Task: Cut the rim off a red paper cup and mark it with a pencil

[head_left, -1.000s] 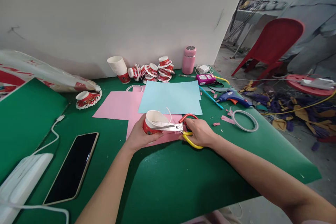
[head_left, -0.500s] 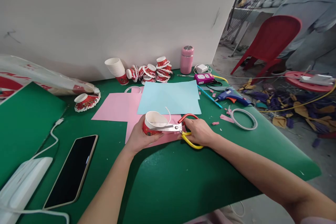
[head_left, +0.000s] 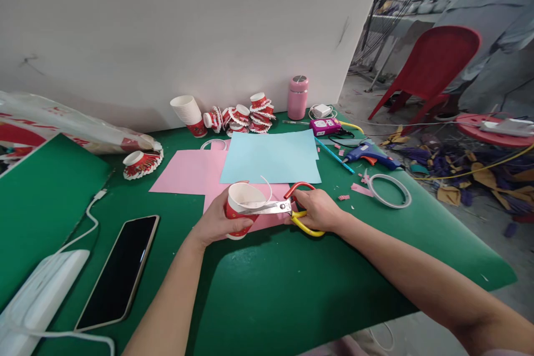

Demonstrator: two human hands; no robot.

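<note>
A red and white paper cup point(head_left: 241, 200) is gripped in my left hand point(head_left: 214, 219), its mouth tipped up and its thumb side facing me. My right hand point(head_left: 319, 210) is wrapped round the handles of a pair of scissors point(head_left: 273, 207), one handle red and the other yellow. The blades lie at the cup's rim, pointing left. From the rim a thin white strip point(head_left: 267, 186) curls upward, partly cut loose. Pink paper point(head_left: 183, 171) and a light blue sheet point(head_left: 271, 157) lie flat just beyond my hands.
Stacked cups point(head_left: 187, 114) and several fringed cut cups point(head_left: 240, 117) stand along the wall, near a pink flask point(head_left: 297, 97). A glue gun point(head_left: 371, 154) and white tape roll point(head_left: 390, 191) lie right. On the left are a phone point(head_left: 119, 272), a power strip point(head_left: 45, 295) and another fringed cup point(head_left: 143, 163).
The cup in my left hand has turned more upright, showing more of its red side and base. The scissors stay at its rim; the whole view has shifted slightly.
</note>
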